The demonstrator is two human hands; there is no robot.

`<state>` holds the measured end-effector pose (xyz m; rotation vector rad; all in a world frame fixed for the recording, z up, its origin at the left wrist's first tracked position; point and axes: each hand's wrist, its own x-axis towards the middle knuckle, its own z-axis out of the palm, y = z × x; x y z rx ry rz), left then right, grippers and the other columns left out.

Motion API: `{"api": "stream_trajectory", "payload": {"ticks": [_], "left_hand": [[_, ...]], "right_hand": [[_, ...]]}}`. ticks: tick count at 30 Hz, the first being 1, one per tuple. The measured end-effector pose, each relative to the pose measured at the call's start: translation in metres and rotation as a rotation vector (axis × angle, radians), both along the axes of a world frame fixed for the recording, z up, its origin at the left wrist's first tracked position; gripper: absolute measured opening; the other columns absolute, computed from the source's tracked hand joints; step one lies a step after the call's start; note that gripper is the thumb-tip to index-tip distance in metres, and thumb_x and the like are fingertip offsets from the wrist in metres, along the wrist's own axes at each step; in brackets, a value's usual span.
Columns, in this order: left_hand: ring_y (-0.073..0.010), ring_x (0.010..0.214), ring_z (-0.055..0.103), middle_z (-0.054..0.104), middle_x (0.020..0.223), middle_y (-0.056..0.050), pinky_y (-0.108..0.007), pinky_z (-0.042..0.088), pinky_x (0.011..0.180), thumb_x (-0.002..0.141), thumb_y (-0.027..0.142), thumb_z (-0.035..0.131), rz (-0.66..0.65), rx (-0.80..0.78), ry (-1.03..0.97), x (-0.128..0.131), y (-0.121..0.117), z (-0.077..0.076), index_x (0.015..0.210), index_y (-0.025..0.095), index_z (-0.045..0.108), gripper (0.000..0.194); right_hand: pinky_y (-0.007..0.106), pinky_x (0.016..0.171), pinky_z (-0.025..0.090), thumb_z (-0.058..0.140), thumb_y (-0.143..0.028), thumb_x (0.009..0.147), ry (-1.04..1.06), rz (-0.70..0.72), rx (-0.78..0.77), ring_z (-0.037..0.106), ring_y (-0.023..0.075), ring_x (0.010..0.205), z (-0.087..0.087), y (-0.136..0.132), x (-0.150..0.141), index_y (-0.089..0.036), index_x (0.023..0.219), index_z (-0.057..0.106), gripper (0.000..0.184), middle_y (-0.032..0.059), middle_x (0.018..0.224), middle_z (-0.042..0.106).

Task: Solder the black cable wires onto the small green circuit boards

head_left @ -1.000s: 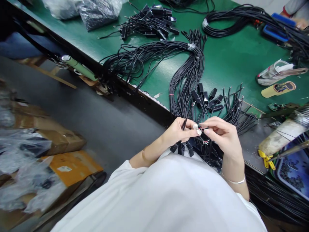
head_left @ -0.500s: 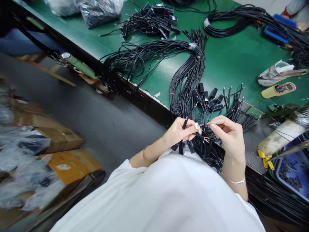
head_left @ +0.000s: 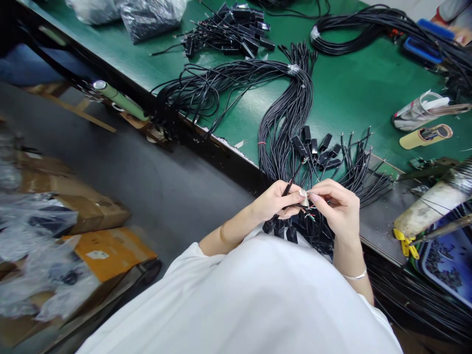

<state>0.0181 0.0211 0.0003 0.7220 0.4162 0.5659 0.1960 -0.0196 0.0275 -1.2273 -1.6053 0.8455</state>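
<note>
Grey floor [head_left: 184,196] runs between the cartons and bags at far left, where an orange carton [head_left: 114,250] bears a white label [head_left: 97,254] too small to read, and a green bench [head_left: 357,88] crossing above. Further right, a long black cable bundle [head_left: 285,108] curves down the bench toward the hands. At the bench's near edge, the left hand [head_left: 275,200] is clamped on a thin black cable [head_left: 290,185]; its long axis slants up and rightward, the stripped tip pointing away from the person. White wrapping [head_left: 304,198] shows at the left fingertips, coloured wire ends [head_left: 310,215] fan rightward just below, and black blocks [head_left: 280,231] hang beneath. The right hand [head_left: 339,204] brings thumb and forefinger close beside the wrapping; whether they close on a wire cannot be told. Black housings [head_left: 325,153] crowd the space above. Farthest right are a cup [head_left: 413,115], a yellow tube [head_left: 412,140] and a yellow-handled tool [head_left: 406,246].
</note>
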Motion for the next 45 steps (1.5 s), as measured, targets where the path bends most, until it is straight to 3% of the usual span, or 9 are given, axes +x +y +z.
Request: {"api": "stream_trajectory", "payload": {"ticks": [3, 9, 13, 16, 21, 25, 31, 38, 45], "left_hand": [[-0.0022, 0.031, 0.034, 0.045, 0.042, 0.006, -0.015, 0.019, 0.031, 0.080, 0.051, 0.076, -0.037, 0.022, 0.005, 0.000, 0.001, -0.001, 0.072, 0.011, 0.062, 0.043], [-0.0037, 0.031, 0.037, 0.049, 0.043, 0.003, -0.017, 0.022, 0.032, 0.084, 0.061, 0.066, -0.144, 0.110, 0.096, -0.002, -0.003, -0.005, 0.073, 0.010, 0.063, 0.052], [-0.0038, 0.033, 0.041, 0.050, 0.045, 0.004, -0.017, 0.024, 0.034, 0.086, 0.063, 0.063, -0.216, 0.168, 0.193, -0.001, -0.005, 0.000, 0.076, 0.010, 0.062, 0.053], [-0.0029, 0.037, 0.044, 0.051, 0.049, 0.005, -0.015, 0.030, 0.038, 0.082, 0.054, 0.071, -0.223, 0.220, 0.245, 0.002, -0.006, 0.005, 0.079, 0.010, 0.064, 0.045], [-0.0013, 0.040, 0.042, 0.047, 0.053, 0.010, -0.014, 0.037, 0.041, 0.068, 0.045, 0.086, 0.226, 0.096, 0.305, 0.003, -0.012, 0.006, 0.076, 0.015, 0.054, 0.044], [-0.0011, 0.037, 0.041, 0.043, 0.048, 0.009, -0.013, 0.029, 0.037, 0.077, 0.050, 0.078, 0.343, 0.080, 0.281, -0.001, -0.011, -0.001, 0.070, 0.014, 0.053, 0.044], [-0.0021, 0.026, 0.032, 0.043, 0.041, 0.009, -0.015, 0.016, 0.029, 0.081, 0.054, 0.073, 0.177, 0.015, 0.115, -0.003, -0.006, -0.010, 0.071, 0.016, 0.051, 0.045], [-0.0021, 0.024, 0.027, 0.042, 0.039, 0.009, -0.015, 0.018, 0.027, 0.079, 0.051, 0.075, 0.043, -0.075, 0.045, -0.005, -0.004, -0.011, 0.071, 0.016, 0.051, 0.044], [-0.0015, 0.025, 0.026, 0.043, 0.041, 0.009, -0.014, 0.021, 0.027, 0.079, 0.051, 0.075, -0.053, -0.088, 0.034, -0.005, -0.002, -0.014, 0.071, 0.015, 0.052, 0.044]], "right_hand": [[0.026, 0.060, 0.041, 0.071, -0.020, 0.087, 0.042, 0.023, -0.018, 0.058, 0.0115, 0.072, -0.003, 0.001, 0.002, -0.024, 0.086, 0.074, 0.005, -0.0001, 0.081, 0.066], [0.023, 0.045, 0.029, 0.071, -0.036, 0.088, 0.411, 0.232, -0.430, 0.041, 0.0059, 0.051, -0.014, 0.004, 0.009, -0.021, 0.078, 0.071, 0.017, -0.0025, 0.071, 0.056], [0.024, 0.051, 0.034, 0.074, -0.031, 0.086, 0.212, -0.029, -0.200, 0.048, 0.0073, 0.062, 0.004, 0.004, 0.010, -0.026, 0.103, 0.076, 0.018, 0.0012, 0.089, 0.064], [0.025, 0.057, 0.039, 0.074, -0.029, 0.085, 0.109, -0.073, -0.092, 0.056, 0.0122, 0.074, 0.015, 0.004, 0.006, -0.026, 0.095, 0.077, 0.011, 0.0024, 0.086, 0.066], [0.025, 0.057, 0.039, 0.073, -0.028, 0.086, 0.182, -0.198, -0.080, 0.054, 0.0108, 0.066, 0.008, 0.003, 0.003, -0.021, 0.075, 0.070, 0.013, -0.0001, 0.075, 0.063], [0.026, 0.057, 0.038, 0.066, -0.027, 0.090, 0.046, -0.290, 0.054, 0.054, 0.0106, 0.064, 0.004, -0.003, 0.000, -0.021, 0.072, 0.070, 0.020, -0.0005, 0.071, 0.062], [0.024, 0.047, 0.033, 0.064, -0.031, 0.093, 0.176, -0.292, -0.025, 0.050, 0.0075, 0.056, 0.002, -0.005, -0.003, -0.025, 0.096, 0.077, 0.015, 0.0020, 0.085, 0.069], [0.028, 0.056, 0.044, 0.070, -0.032, 0.089, 0.170, -0.255, -0.036, 0.061, 0.0136, 0.069, -0.001, -0.003, -0.002, -0.025, 0.085, 0.077, 0.011, 0.0031, 0.079, 0.069], [0.030, 0.058, 0.040, 0.070, -0.023, 0.088, 0.091, -0.255, 0.065, 0.060, 0.0140, 0.070, 0.006, -0.005, -0.004, -0.027, 0.085, 0.078, 0.009, 0.0004, 0.077, 0.070]]}}
